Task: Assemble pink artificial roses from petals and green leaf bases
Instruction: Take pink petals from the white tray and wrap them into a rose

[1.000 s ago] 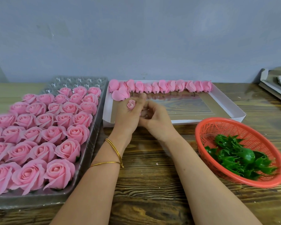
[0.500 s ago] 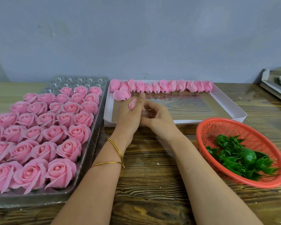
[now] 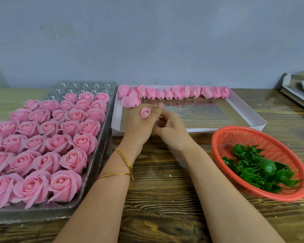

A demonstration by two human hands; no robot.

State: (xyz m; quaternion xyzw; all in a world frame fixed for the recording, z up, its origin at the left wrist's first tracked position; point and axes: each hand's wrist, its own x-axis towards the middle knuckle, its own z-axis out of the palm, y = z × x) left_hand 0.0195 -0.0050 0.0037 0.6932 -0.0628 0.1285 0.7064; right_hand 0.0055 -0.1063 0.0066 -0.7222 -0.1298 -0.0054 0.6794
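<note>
A wooden table point(image 3: 165, 199) stands against a grey wall. At left, a clear tray point(image 3: 102, 137) is nearly full of finished roses point(image 3: 47, 142); only its far rows are empty. A white box point(image 3: 253, 118) holds one row of petal bunches point(image 3: 175, 92), and leaf bases point(image 3: 263, 167) lie in an orange basket point(image 3: 214, 148), so several roses seem left to make. The left hand point(image 3: 140, 127) grips a small rosebud point(image 3: 145, 113) among its curled fingers. The right hand point(image 3: 172, 130) curls against it; what it holds cannot be told.

Craft workshop, wooden workbench point(image 3: 165, 199), tray of roses point(image 3: 98, 155)
</note>
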